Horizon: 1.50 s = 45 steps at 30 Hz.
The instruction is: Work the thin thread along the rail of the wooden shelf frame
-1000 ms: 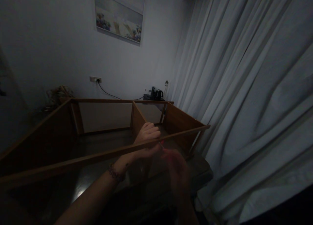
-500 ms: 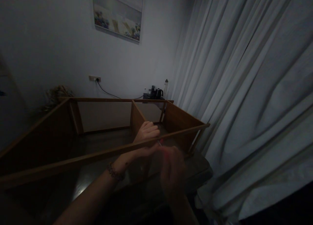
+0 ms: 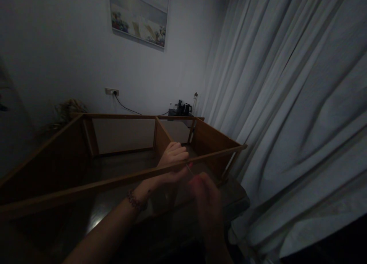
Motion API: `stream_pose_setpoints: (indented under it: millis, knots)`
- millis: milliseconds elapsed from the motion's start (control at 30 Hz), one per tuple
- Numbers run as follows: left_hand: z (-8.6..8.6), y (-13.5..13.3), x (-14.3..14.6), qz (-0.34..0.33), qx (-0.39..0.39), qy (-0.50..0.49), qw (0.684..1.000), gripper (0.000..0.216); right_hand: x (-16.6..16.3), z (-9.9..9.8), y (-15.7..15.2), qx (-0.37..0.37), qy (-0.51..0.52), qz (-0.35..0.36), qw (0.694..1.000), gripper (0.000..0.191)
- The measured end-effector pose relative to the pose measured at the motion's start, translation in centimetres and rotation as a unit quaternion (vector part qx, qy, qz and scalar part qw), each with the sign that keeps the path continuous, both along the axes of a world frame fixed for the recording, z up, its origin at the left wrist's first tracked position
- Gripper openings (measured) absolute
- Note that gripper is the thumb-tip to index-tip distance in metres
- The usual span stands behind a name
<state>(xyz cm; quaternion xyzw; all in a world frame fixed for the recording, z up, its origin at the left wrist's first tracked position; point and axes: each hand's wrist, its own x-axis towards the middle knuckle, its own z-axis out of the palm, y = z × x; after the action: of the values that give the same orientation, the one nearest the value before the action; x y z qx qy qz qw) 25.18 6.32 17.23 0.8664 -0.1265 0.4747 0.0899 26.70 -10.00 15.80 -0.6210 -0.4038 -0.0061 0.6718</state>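
Head view: left hand (image 3: 173, 159) clamped over the near rail (image 3: 114, 182) of the wooden cabinet frame (image 3: 212, 140); right hand (image 3: 205, 197) just beside it, pinching a thin tool (image 3: 189, 169) against the rail.

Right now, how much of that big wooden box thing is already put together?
Quite a lot. The brown wooden cabinet frame already has its sides, a long back rail and a middle divider panel standing. In hand: the left hand grips the near front rail, and the right hand holds a thin tool at that rail; it is too dark to say which tool. The frame has no shelves or doors showing.
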Motion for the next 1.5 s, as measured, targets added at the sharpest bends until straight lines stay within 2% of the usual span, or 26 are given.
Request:
stream_pose_setpoints:
  millis: [100,200,300,400,533,633,700,833,933,1000,1133,1300,1400,1500]
  knots:
    - [0.0,0.0,0.0,-0.003,0.001,0.001,1.0,0.021,0.0,-0.4,-0.1,0.02,-0.052,-0.043,0.998,0.013]
    - [0.2,-0.1,-0.1,0.003,0.006,0.014,1.0,0.021,0.5,-1.6,-0.4,0.017,-0.137,-0.096,0.986,0.024]
    - [0.3,-0.1,-0.2,0.009,0.007,0.018,1.0,0.021,1.4,-2.8,-0.8,0.01,-0.187,-0.122,0.975,0.02]
    - [0.3,-0.1,-0.2,0.007,0.009,0.015,1.0,0.02,2.1,-2.9,-1.2,0.017,-0.177,-0.119,0.977,0.015]
    - [0.1,0.0,-0.1,0.008,0.004,0.018,1.0,0.02,2.4,-2.1,-1.3,0.029,-0.148,-0.095,0.984,0.013]
    - [-0.1,0.1,0.1,0.003,0.001,0.012,1.0,0.021,2.7,-2.1,-1.1,0.018,-0.088,-0.081,0.993,0.012]
    - [-0.2,0.1,0.2,0.001,0.004,0.005,1.0,0.021,2.7,-2.6,-0.6,0.016,0.007,-0.041,0.999,0.017]
    - [-0.1,0.1,0.2,0.003,0.007,-0.004,1.0,0.021,2.1,-3.3,1.1,0.113,0.188,0.072,0.973,0.031]
    - [0.0,0.1,0.1,0.007,0.008,-0.003,1.0,0.022,1.2,-2.6,2.2,0.164,0.228,0.119,0.952,0.037]
    - [0.1,0.0,0.1,0.01,0.007,-0.002,1.0,0.023,0.5,-1.8,2.6,0.174,0.226,0.111,0.952,0.041]
    - [0.0,0.0,0.1,0.013,0.004,-0.002,1.0,0.024,-0.5,-0.7,2.3,0.141,0.149,-0.009,0.979,0.041]
    - [0.1,0.1,-0.1,0.018,0.003,0.02,1.0,0.024,-0.4,-0.5,1.2,0.053,-0.06,-0.098,0.992,0.034]
    - [0.3,0.0,-0.3,0.017,0.0,0.039,0.999,0.022,0.2,-0.1,0.3,0.001,-0.213,-0.103,0.972,0.026]
    - [0.4,-0.2,-0.5,0.017,-0.001,0.042,0.999,0.022,0.7,0.4,-0.5,-0.029,-0.252,-0.048,0.966,0.019]
